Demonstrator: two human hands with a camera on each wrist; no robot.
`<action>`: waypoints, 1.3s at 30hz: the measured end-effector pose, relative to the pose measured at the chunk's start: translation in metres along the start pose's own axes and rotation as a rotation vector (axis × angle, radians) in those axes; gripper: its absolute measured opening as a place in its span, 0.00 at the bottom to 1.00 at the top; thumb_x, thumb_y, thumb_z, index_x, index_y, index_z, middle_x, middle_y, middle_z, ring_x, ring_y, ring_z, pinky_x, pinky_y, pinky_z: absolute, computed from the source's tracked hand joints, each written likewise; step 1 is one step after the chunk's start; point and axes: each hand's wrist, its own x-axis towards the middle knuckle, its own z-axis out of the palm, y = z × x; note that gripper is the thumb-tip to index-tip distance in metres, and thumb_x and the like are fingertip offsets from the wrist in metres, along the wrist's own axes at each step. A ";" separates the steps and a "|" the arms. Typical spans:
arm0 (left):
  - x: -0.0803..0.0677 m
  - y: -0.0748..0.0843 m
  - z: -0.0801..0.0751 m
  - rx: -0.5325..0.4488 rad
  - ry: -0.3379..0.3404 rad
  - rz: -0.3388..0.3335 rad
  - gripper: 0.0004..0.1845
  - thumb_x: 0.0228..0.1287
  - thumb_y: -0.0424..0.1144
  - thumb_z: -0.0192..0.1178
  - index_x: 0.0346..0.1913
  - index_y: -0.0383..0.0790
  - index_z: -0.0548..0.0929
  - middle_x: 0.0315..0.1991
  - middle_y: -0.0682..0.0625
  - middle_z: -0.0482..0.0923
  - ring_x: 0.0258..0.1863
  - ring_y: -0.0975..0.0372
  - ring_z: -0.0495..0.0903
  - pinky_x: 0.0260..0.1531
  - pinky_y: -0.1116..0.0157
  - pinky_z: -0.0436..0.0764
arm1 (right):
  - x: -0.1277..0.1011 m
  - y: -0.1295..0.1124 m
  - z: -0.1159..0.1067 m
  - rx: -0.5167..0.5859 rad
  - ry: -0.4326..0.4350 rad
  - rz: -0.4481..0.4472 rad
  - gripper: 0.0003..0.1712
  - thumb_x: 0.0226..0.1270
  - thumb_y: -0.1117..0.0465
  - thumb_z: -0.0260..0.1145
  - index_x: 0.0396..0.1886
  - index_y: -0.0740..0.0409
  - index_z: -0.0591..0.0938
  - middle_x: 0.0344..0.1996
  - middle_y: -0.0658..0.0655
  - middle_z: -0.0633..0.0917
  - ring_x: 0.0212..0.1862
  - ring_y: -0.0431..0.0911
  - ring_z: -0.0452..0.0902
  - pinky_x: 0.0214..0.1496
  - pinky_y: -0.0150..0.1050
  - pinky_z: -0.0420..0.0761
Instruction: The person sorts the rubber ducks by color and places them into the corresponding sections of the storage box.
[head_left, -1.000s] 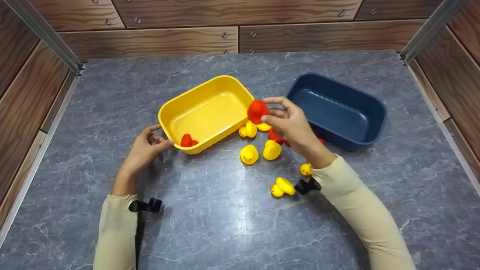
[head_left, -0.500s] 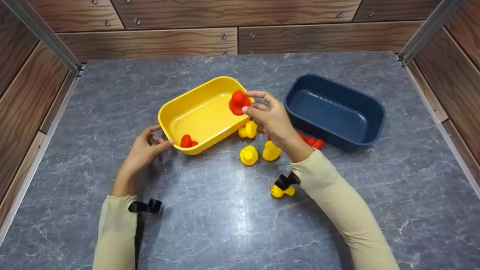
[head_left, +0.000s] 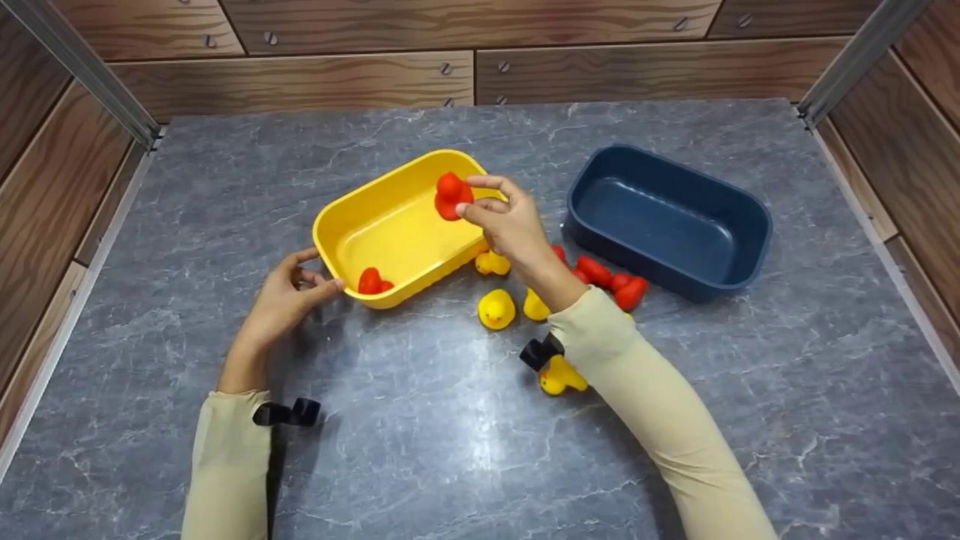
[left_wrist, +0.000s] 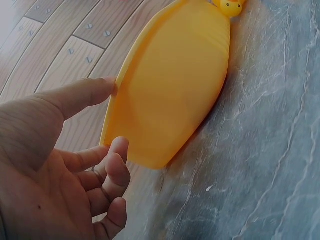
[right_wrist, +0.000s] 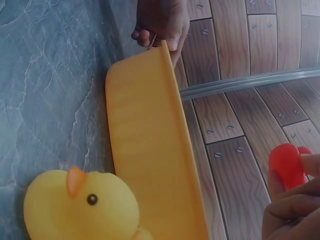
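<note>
My right hand pinches a red rubber duck between thumb and fingers, over the right part of the yellow bin. The same red duck shows at the right edge of the right wrist view. My left hand holds the bin's left end at the rim, thumb at the near corner and fingers spread along the side. Another red duck lies inside, in the near left corner.
A dark blue bin stands to the right. Several red ducks lie against its near side. Yellow ducks sit in front of the yellow bin, some partly hidden by my right arm. Wood-patterned panels wall the table.
My right hand has carried the red duck leftward, from the yellow bin's right edge to over its inside. My left hand stays at the bin's left end.
</note>
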 end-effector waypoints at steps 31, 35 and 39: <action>0.000 -0.001 -0.001 0.016 -0.007 -0.025 0.40 0.62 0.47 0.65 0.72 0.36 0.59 0.40 0.50 0.69 0.31 0.65 0.69 0.28 0.73 0.71 | -0.034 -0.047 -0.048 0.037 -0.032 -0.168 0.20 0.66 0.66 0.64 0.57 0.60 0.73 0.35 0.54 0.88 0.12 0.36 0.53 0.15 0.25 0.55; 0.000 0.000 0.000 0.021 -0.008 -0.027 0.41 0.62 0.47 0.65 0.72 0.36 0.59 0.40 0.50 0.69 0.32 0.65 0.69 0.28 0.73 0.71 | -0.043 -0.048 -0.058 -0.025 -0.021 -0.201 0.21 0.66 0.66 0.64 0.57 0.60 0.73 0.34 0.50 0.88 0.12 0.37 0.55 0.16 0.26 0.56; -0.001 0.000 0.000 0.019 -0.008 -0.019 0.41 0.61 0.48 0.65 0.71 0.35 0.59 0.39 0.50 0.69 0.32 0.66 0.69 0.29 0.73 0.71 | -0.048 -0.045 -0.071 -0.080 0.018 -0.220 0.21 0.64 0.67 0.66 0.56 0.60 0.75 0.32 0.49 0.87 0.13 0.36 0.55 0.16 0.26 0.56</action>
